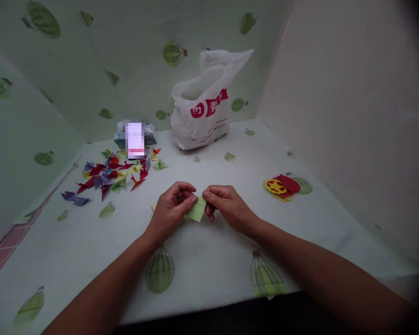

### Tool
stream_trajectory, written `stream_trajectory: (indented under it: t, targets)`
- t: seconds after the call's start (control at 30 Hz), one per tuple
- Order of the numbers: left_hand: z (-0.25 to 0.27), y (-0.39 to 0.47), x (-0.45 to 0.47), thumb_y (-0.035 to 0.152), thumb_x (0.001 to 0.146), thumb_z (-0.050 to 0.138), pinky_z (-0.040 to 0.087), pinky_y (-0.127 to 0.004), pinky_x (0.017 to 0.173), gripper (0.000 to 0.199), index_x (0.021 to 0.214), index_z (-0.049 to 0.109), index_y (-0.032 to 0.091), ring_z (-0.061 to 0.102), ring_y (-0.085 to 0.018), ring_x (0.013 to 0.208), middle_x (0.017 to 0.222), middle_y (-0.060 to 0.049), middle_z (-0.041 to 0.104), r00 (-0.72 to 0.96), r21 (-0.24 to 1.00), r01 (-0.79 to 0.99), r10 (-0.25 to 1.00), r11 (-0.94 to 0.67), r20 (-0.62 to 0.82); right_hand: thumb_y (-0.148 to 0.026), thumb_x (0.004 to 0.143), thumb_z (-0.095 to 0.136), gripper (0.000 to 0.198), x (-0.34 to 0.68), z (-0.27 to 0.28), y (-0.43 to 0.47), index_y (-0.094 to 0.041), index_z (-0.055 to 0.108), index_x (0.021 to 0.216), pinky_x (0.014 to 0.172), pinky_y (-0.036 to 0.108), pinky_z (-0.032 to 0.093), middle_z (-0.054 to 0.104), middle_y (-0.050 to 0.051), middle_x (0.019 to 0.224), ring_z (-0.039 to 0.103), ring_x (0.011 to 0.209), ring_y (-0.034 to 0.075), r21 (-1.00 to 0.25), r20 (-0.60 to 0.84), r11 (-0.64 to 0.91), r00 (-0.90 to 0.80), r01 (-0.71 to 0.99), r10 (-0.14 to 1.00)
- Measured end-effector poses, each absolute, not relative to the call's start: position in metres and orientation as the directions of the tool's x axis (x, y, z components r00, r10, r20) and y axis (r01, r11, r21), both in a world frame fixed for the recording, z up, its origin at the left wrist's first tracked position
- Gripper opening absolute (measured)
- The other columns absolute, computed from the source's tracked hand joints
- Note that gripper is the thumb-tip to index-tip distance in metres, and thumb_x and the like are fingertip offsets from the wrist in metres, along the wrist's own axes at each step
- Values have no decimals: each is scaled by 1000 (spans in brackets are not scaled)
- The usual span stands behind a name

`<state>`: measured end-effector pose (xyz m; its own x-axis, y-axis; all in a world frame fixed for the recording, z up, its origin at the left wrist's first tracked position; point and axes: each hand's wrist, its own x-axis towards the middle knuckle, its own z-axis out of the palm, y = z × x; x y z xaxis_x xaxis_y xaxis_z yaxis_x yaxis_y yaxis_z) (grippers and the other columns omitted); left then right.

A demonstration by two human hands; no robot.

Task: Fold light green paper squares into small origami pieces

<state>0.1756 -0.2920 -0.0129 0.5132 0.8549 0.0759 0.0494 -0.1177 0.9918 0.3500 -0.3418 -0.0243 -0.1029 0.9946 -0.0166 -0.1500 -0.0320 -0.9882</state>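
Observation:
A small piece of light green paper is held up between my two hands above the table, with a crease line near its top. My left hand pinches its left edge between thumb and fingers. At its upper right corner, my right hand grips it the same way, fingers curled. Partly hidden behind my left hand, a bit of yellow paper lies on the table. To the left is a loose pile of folded paper cranes in red, purple, yellow, green and orange.
A white plastic bag with red print stands at the back. A tissue box sits behind the cranes, with a blurred bright-screened phone before it. Red and yellow paper cutouts lie to the right. Walls rise on the left, back and right.

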Motion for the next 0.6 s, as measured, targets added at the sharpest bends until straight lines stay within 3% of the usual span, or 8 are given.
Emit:
stream_trajectory:
  t: [0.2, 0.3, 0.37, 0.47, 0.6]
  targets:
    - [-16, -288, 172, 42, 84, 68, 34, -23, 56, 30, 72, 62, 15, 44, -9, 59, 62, 3, 54, 568, 981, 191, 819, -41, -76, -41, 90, 57, 36, 351, -24, -341, -18, 54, 63, 49, 23, 40, 57, -3, 53, 50, 44, 8, -1000, 19, 20, -58, 18, 998]
    - [-21, -286, 170, 42, 90, 62, 36, -22, 58, 31, 73, 62, 15, 46, -9, 59, 63, 3, 53, 595, 994, 105, 802, -14, -51, -40, 90, 58, 36, 353, -25, -340, -18, 53, 63, 47, 22, 37, 54, -5, 49, 47, 42, 7, -998, -10, -13, -49, -67, 999]
    - [-23, -284, 170, 39, 93, 57, 40, -23, 62, 25, 85, 65, 17, 51, -10, 65, 71, 1, 58, 596, 999, 20, 802, -44, 23, -42, 88, 62, 36, 354, -26, -338, -18, 52, 64, 46, 22, 37, 52, -5, 49, 46, 41, 7, -967, -67, -85, -80, -241, 995]
    - [-23, -283, 171, 29, 90, 63, 45, -25, 70, 19, 107, 66, 21, 57, -12, 76, 94, -3, 62, 577, 973, -50, 789, -223, 210, -43, 80, 72, 36, 353, -26, -337, -18, 51, 64, 43, 22, 37, 49, -7, 49, 45, 39, 7, -863, -168, -240, -195, -445, 966]
    - [-19, -285, 171, 24, 87, 67, 46, -30, 82, 8, 92, 72, 20, 60, -17, 89, 97, -6, 63, 601, 873, -55, 682, -484, 416, -47, 79, 72, 36, 348, -27, -340, -18, 53, 69, 42, 23, 38, 50, -7, 50, 44, 38, 8, -836, -220, -378, -389, -397, 895]
